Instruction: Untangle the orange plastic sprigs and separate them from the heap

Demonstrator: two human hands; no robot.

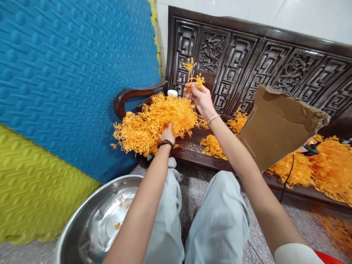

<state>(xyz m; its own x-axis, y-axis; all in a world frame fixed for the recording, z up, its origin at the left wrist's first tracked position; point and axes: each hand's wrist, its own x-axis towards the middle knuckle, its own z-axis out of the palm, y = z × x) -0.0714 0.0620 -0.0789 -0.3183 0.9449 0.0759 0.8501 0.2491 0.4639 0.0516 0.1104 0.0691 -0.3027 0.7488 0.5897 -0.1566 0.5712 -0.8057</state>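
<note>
A large heap of orange branching plastic pieces [148, 128] lies at the left end of the dark wooden bench [192, 148]. My left hand [168, 134], with a black band on the wrist, rests against the front of this heap, its thumb and a finger spread and the other fingertips partly hidden among the pieces. Raised above the heap's right side, my right hand [200, 98] pinches one orange branching piece [190, 66] by its lower part. That piece points upward in front of the carved backrest.
A torn cardboard sheet [277, 124] leans on the bench, with more orange heaps [324, 167] around it. The metal basin [93, 220] stands at lower left beside blue and yellow foam mats [77, 73]. A white lid [172, 93] shows behind the heap; a black cable [287, 179] hangs at right.
</note>
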